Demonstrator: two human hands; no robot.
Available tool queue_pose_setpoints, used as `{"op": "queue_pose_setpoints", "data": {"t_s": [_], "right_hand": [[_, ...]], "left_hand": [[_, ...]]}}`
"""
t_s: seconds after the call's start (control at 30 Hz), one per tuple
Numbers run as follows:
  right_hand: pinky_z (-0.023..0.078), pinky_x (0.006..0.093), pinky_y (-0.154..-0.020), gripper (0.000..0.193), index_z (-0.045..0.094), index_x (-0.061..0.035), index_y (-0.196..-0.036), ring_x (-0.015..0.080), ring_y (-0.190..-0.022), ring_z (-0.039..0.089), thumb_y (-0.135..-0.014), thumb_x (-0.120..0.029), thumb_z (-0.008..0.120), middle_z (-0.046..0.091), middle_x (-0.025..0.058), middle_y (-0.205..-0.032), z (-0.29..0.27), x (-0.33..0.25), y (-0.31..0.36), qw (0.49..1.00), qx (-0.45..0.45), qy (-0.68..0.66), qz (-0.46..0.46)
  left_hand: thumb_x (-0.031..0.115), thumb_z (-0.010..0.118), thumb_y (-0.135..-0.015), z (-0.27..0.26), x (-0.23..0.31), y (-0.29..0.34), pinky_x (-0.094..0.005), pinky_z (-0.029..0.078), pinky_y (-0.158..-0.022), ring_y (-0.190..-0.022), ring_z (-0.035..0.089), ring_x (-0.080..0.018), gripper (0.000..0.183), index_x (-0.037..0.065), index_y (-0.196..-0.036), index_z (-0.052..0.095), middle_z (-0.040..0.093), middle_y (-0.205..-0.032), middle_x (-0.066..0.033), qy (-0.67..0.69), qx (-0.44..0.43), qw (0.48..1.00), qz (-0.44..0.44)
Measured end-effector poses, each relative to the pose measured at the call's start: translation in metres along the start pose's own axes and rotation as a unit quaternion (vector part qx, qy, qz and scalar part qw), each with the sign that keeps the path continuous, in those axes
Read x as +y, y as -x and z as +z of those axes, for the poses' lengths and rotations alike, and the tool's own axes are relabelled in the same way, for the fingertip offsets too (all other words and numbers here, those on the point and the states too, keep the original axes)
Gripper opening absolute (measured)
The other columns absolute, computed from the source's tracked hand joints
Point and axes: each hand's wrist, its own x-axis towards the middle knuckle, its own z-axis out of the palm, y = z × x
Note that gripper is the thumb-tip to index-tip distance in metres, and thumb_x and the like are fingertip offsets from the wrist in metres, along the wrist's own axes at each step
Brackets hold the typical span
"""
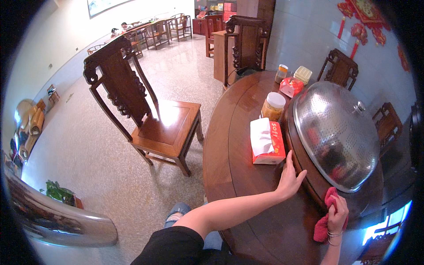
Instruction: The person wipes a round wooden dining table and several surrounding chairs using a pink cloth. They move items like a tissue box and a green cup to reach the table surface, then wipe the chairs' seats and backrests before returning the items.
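Observation:
My left hand (290,180) is stretched out over the round wooden table (221,145), fingers apart. It is beside the raised wooden turntable (295,145) and close to a red and white tissue box (270,152); I cannot tell whether it touches the turntable's edge. My right hand (338,216) is closed around a red cloth (322,229), which bunches up above the fingers and hangs below them. The cloth lies against the near rim of the turntable. On the turntable rests a large perforated metal dome cover (335,132) with a knob; whatever it covers is hidden.
Beyond the tissue box stand a white-lidded jar (273,107), a red packet (291,87), an orange-lidded jar (281,73) and a pale container (303,74). Carved wooden chairs (165,126) surround the table. A shiny column (66,216) and potted plant (59,193) are at left. People sit far off.

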Motion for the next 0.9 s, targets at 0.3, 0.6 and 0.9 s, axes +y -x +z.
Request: {"op": "queue_pose_setpoints", "data": {"t_s": [0.3,0.6,0.9], "right_hand": [[0.04,0.046,-0.103,0.04,0.058,0.0044,-0.116,0.0413,-0.115,0.054,-0.078,-0.006,0.052,0.056,0.0279,-0.121,0.038,-0.044,-0.048,0.991,-0.07,0.035,-0.109],[0.039,0.0452,-0.105,0.05,0.053,0.006,-0.121,0.0413,-0.12,0.049,-0.073,-0.009,0.057,0.05,0.0281,-0.128,0.067,-0.06,-0.075,0.98,-0.086,0.024,-0.177],[0.044,0.0459,-0.097,0.042,0.06,0.0027,-0.113,0.0427,-0.107,0.057,-0.073,-0.01,0.057,0.06,0.0273,-0.114,0.015,-0.022,-0.019,0.998,-0.029,0.001,-0.059]], "left_hand": [[0.008,0.066,-0.085,-0.002,-0.003,-0.002,-0.0421,0.052,-0.081,-0.093,0.064,-0.0359,0.086,0.002,-0.146,0.006,0.055,-0.12,-0.0276,-0.011,0.009,0.999,-0.029],[0.01,0.062,-0.086,-0.002,-0.011,-0.002,-0.0424,0.05,-0.08,-0.09,0.063,-0.0356,0.078,0.007,-0.147,0.015,0.057,-0.113,-0.0271,-0.035,0.046,0.998,-0.032],[0.006,0.059,-0.085,-0.003,0.001,0.003,-0.0432,0.043,-0.097,-0.117,0.051,-0.0405,0.081,0.001,-0.146,0.006,0.048,-0.126,-0.0311,-0.025,-0.019,0.998,-0.053]]}}
